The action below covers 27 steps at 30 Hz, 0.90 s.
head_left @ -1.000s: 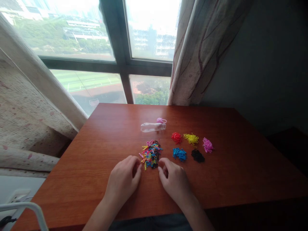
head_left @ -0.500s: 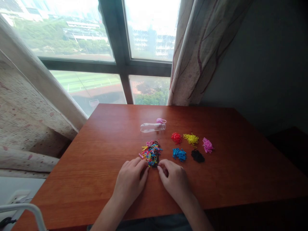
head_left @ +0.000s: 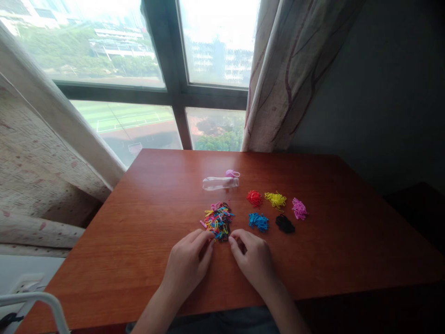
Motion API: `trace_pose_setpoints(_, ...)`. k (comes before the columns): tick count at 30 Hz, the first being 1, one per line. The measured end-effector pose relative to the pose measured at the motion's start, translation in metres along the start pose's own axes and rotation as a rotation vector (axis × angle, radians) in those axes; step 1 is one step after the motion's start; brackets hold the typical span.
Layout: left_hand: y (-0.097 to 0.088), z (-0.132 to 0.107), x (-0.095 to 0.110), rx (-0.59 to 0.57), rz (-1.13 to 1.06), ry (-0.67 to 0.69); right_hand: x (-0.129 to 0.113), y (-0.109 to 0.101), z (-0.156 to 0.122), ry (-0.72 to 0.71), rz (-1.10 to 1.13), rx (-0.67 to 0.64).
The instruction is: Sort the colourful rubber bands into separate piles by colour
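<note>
A mixed heap of small rubber bands in pink, yellow, blue, red and black lies on the wooden table. At its near left edge, my left hand has thumb and fingertips drawn together, touching the bands. My right hand is curled at the near right edge, thumb and index finger pinched beside some black bands. Whatever either pinch holds is too small to make out. To the right lie single-colour piles: red bands, blue bands, yellow bands, black bands and pink bands.
Beyond the heap, a clear plastic bottle-shaped container lies on its side, with a pink lid or loop behind it. A window and curtains border the far side. A white curved tube is at lower left.
My right fingertips have moved slightly right, away from the heap. My left hand stays almost where it was, and the piles keep their places. The view has shifted a little.
</note>
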<state>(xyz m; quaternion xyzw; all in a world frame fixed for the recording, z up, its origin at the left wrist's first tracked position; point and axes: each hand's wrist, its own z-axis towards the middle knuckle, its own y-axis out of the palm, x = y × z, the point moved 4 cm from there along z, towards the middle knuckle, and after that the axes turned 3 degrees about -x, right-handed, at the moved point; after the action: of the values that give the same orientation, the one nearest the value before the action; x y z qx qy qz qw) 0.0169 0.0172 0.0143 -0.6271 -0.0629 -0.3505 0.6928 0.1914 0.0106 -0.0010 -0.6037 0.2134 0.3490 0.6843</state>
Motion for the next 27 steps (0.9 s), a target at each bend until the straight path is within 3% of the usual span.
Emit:
trace_pose_setpoints(9, -0.001, -0.001, 0.002, 0.0, 0.022, 0.02, 0.005, -0.001, -0.003, -0.002, 0.123, 0.023)
trace_pose_setpoints(20, -0.001, -0.003, 0.002, -0.011, 0.019, 0.07, 0.002, -0.005, -0.007, -0.028, -0.02, 0.036)
trace_pose_setpoints(24, -0.001, -0.005, 0.001, -0.004, 0.04, 0.09, 0.004, -0.012, -0.011, -0.015, 0.033, 0.097)
trace_pose_setpoints(27, -0.001, -0.005, 0.001, 0.005, 0.055, 0.102, 0.014, -0.029, -0.017, 0.041, 0.045, 0.205)
